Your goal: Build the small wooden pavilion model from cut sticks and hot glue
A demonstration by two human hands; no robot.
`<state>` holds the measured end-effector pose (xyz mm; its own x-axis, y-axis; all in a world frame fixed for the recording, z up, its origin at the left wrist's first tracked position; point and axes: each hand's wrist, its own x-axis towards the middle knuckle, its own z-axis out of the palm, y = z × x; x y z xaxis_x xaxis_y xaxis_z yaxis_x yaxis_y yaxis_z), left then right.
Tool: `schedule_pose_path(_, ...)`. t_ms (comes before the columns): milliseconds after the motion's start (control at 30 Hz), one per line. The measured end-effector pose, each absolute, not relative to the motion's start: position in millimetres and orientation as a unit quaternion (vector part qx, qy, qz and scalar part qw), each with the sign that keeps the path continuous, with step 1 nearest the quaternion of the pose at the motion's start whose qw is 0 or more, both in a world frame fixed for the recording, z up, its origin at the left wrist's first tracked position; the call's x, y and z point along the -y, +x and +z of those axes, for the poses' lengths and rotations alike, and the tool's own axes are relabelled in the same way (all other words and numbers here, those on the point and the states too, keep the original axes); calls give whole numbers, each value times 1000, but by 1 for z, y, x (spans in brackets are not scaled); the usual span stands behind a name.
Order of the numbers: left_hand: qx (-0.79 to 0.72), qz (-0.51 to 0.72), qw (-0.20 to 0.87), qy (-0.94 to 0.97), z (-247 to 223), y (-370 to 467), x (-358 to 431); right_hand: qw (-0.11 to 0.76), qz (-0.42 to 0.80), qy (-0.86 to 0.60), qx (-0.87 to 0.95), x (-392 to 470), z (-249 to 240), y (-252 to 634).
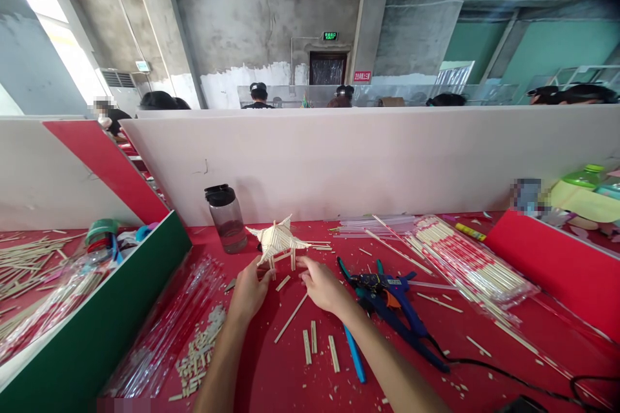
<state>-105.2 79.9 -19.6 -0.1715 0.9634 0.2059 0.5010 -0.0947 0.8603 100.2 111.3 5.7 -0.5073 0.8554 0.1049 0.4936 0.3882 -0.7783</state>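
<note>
A small pavilion model point(278, 240) made of pale sticks, with a pointed star-like roof on thin legs, stands on the red table point(264, 361). My left hand point(250, 287) is at its left front leg, thumb and fingers closed around the base there. On the other side my right hand point(320, 281) has its fingertips near the right leg; whether they touch it is hard to make out. One thin stick point(290, 317) lies between my forearms, and short glued stick pieces point(334, 353) lie nearer to me.
A dark-lidded bottle point(227, 219) stands behind left. Right of my hands lie a blue glue gun point(387, 284), pliers, a blue pen point(354, 353) and packed chopsticks point(469, 258). Offcuts point(201, 348) and plastic wrappers lie left. Dividers point(368, 161) surround the table; people sit beyond.
</note>
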Motion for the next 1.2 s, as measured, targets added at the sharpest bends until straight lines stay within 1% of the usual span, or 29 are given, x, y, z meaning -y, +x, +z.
schedule_pose_path(133,-614,435,265,603,-14,-104,-76,157,294,-449,829,-101,20,104)
schedule_pose_path(233,-609,424,266,616,-11,-104,-74,71,268,-427,860,-91,44,110)
schedule_pose_path(333,-607,402,272,629,-10,-107,-73,4,289,-407,867,-81,76,127)
schedule_pose_path(400,-616,384,263,635,-9,-111,-72,-31,299,-418,857,-78,94,146)
schedule_pose_path(467,-634,364,240,639,-7,-115,-70,-17,278,-471,837,-79,103,171)
schedule_pose_path(533,-649,332,223,647,-6,-118,-65,-6,225,-539,812,-84,104,199)
schedule_pose_path(633,-645,289,221,672,-4,-119,-55,-14,131,-646,752,-91,94,241)
schedule_pose_path(700,-654,284,206,671,-5,-117,-46,-6,108,-690,716,-91,80,263)
schedule_pose_path(767,-674,294,179,653,-8,-112,-37,4,115,-707,698,-90,64,278)
schedule_pose_path(933,-714,297,115,623,-16,-93,-31,66,150,-696,699,-85,30,288)
schedule_pose_path(1100,-739,238,56,628,-18,-79,-40,106,181,-678,705,-83,23,286)
schedule_pose_path(1200,-746,211,41,630,-17,-75,-42,118,209,-668,705,-78,23,286)
